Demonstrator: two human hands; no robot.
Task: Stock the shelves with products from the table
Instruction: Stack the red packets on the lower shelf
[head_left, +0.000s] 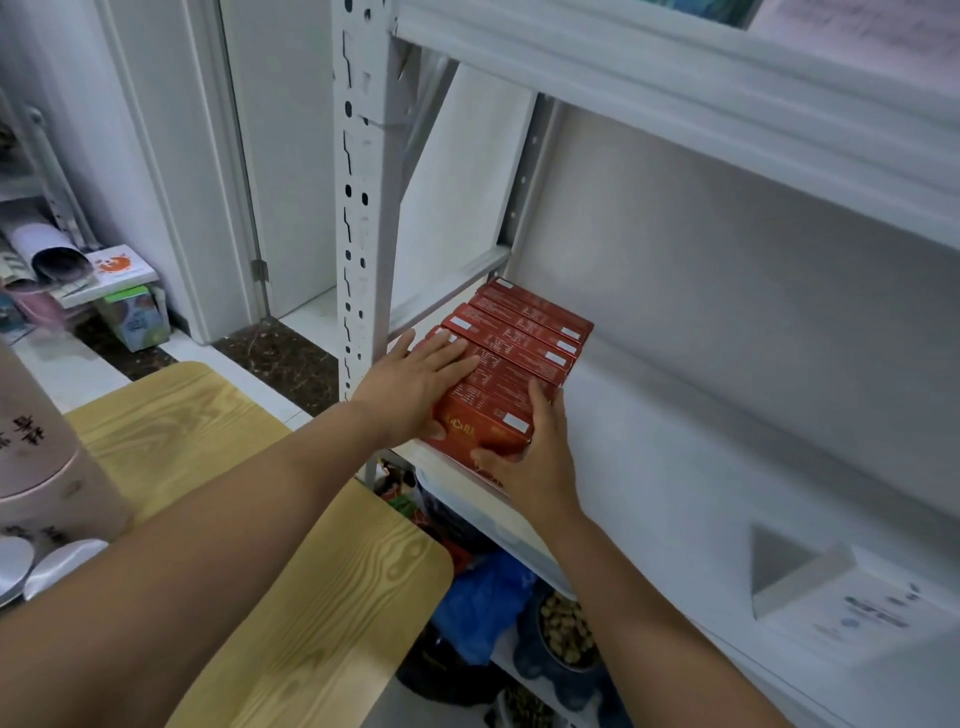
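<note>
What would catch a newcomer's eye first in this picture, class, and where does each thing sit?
A row of red boxes stands out at the left end of the white shelf, beside the metal post. Both hands are on them: the left hand lies flat across the tops, and the right hand grips the right end of the nearest box. A wooden table fills the lower left.

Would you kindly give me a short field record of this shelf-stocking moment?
shelf: white metal, another level above
red boxes: row lying side by side at the shelf's left end
left hand: fingers straight, flat on top of the row
right hand: grips the front red box at its right end
table: wood-grain, below and left of the shelf
</note>
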